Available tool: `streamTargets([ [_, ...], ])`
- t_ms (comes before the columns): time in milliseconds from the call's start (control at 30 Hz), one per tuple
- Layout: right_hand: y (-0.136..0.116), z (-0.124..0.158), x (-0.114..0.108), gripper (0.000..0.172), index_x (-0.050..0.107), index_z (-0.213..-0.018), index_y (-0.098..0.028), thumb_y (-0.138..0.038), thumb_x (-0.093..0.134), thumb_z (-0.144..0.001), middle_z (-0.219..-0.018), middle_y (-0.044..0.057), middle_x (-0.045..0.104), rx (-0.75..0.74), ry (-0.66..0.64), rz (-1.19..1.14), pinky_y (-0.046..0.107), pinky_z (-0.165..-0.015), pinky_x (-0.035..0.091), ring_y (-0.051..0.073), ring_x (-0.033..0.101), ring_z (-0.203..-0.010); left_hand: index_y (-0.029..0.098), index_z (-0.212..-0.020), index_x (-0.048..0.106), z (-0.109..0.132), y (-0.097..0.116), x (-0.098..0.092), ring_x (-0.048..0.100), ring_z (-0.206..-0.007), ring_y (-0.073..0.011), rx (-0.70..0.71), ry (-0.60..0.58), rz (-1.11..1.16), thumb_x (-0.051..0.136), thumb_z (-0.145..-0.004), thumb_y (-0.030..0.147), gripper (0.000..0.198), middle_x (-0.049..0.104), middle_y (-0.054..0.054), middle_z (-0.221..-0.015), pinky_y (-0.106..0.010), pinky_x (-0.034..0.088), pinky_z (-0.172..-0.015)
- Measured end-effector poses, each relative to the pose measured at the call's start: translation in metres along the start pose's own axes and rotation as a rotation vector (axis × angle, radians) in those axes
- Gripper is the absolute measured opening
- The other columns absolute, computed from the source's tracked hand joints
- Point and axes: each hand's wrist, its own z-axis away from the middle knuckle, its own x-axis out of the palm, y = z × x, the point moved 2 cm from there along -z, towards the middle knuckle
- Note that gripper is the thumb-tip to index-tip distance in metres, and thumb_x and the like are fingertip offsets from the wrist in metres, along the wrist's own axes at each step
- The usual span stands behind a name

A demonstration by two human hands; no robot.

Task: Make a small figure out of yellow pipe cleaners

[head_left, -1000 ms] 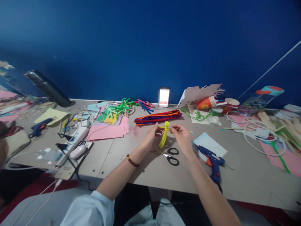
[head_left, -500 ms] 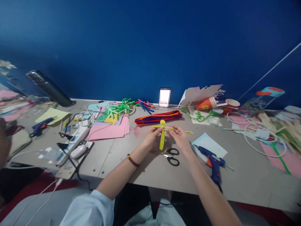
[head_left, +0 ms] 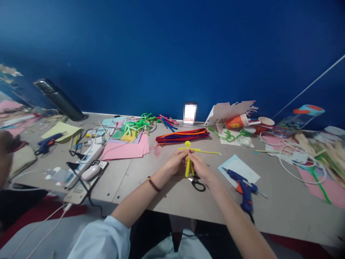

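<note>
A: Where's the yellow figure (head_left: 188, 171)?
B: Mid-view, over the tabletop (head_left: 183, 199). L hand (head_left: 176, 160) and R hand (head_left: 198, 167) both have a closed grip on its middle, prob. to steady it w/ head and arms clear.
A: Scissors (head_left: 193, 182)?
B: Partly under R hand, prob. for quick reach. Glue gun (head_left: 244, 189) to the R, nozzle over blue paper (head_left: 235, 162), maybe vs. drips.
A: Room?
B: Blue wall (head_left: 134, 54) behind.
</note>
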Motion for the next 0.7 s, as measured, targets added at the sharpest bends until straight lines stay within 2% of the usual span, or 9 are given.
streamTargets([
  [67, 0.001, -0.003, 0.0, 0.043, 0.059, -0.068, -0.019, -0.061, 0.058, -0.072, -0.066, 0.001, 0.062, -0.007, -0.018, 0.011, 0.029, -0.061, 0.045, 0.016, 0.058, -0.061, 0.013, -0.083, 0.068, -0.001, 0.002, -0.001, 0.04, -0.037, -0.0067, 0.003, -0.012, 0.021, 0.073, -0.064, 0.051, 0.043, 0.046, 0.005, -0.044, -0.022, 0.032, -0.04],
  [167, -0.003, -0.003, -0.002, 0.041, 0.061, -0.073, -0.019, -0.059, 0.052, -0.076, -0.072, 0.002, 0.064, -0.118, 0.007, 0.176, 0.032, -0.067, 0.047, 0.018, 0.06, -0.07, 0.014, -0.074, 0.066, -0.004, 0.01, -0.005, 0.049, -0.045, -0.008, 0.105, 0.074, 0.061, 0.076, -0.061, 0.049, 0.038, 0.056, 0.001, -0.053, -0.023, 0.039, -0.047],
  [233, -0.01, -0.002, -0.008, 0.036, 0.062, -0.082, -0.02, -0.053, 0.048, -0.082, -0.08, 0.003, 0.065, -0.286, 0.114, 0.35, 0.033, -0.072, 0.046, 0.019, 0.06, -0.077, 0.015, -0.074, 0.067, -0.005, 0.017, -0.008, 0.056, -0.057, -0.0097, 0.196, 0.129, 0.065, 0.076, -0.062, 0.046, 0.035, 0.063, -0.002, -0.063, -0.022, 0.043, -0.056],
  [333, -0.019, -0.002, -0.023, 0.026, 0.061, -0.096, -0.021, -0.039, 0.047, -0.086, -0.095, 0.007, 0.064, -0.557, 0.344, 0.694, 0.037, -0.083, 0.044, 0.022, 0.058, -0.091, 0.015, -0.077, 0.069, -0.007, 0.023, -0.012, 0.055, -0.056, -0.0095, 0.216, 0.195, 0.059, 0.074, -0.064, 0.047, 0.035, 0.063, -0.002, -0.063, -0.021, 0.041, -0.054],
  [400, -0.02, -0.007, -0.035, 0.026, 0.061, -0.104, -0.021, -0.03, 0.045, -0.086, -0.106, 0.01, 0.063, -0.629, 0.403, 0.949, 0.04, -0.091, 0.04, 0.025, 0.054, -0.103, 0.015, -0.082, 0.07, -0.008, 0.023, -0.014, 0.054, -0.055, -0.009, 0.209, 0.219, 0.054, 0.074, -0.063, 0.048, 0.038, 0.064, -0.002, -0.063, -0.021, 0.04, -0.052],
  [500, -0.014, -0.018, -0.05, 0.028, 0.061, -0.107, -0.02, -0.02, 0.045, -0.084, -0.11, 0.011, 0.062, -0.531, 0.403, 1.185, 0.039, -0.09, 0.04, 0.026, 0.052, -0.105, 0.015, -0.084, 0.071, -0.009, 0.021, -0.015, 0.056, -0.059, -0.0097, 0.229, 0.196, -0.003, 0.077, -0.061, 0.045, 0.039, 0.066, -0.003, -0.067, -0.021, 0.041, -0.056],
  [633, -0.006, -0.025, -0.056, 0.018, 0.064, -0.09, -0.019, -0.016, 0.048, -0.082, -0.094, 0.008, 0.063, -0.39, 0.401, 1.326, 0.034, -0.081, 0.04, 0.023, 0.054, -0.091, 0.014, -0.072, 0.068, -0.009, 0.019, -0.014, 0.059, -0.065, -0.0105, 0.247, 0.134, -0.089, 0.076, -0.062, 0.044, 0.032, 0.068, -0.004, -0.069, -0.022, 0.044, -0.063],
  [700, -0.006, -0.025, -0.055, 0.016, 0.063, -0.082, -0.02, -0.015, 0.048, -0.082, -0.09, 0.008, 0.061, -0.383, 0.403, 1.377, 0.033, -0.079, 0.038, 0.023, 0.053, -0.088, 0.015, -0.075, 0.066, -0.008, 0.019, -0.011, 0.06, -0.065, -0.0102, 0.24, 0.103, -0.046, 0.076, -0.063, 0.042, 0.031, 0.068, -0.003, -0.069, -0.021, 0.044, -0.062],
])
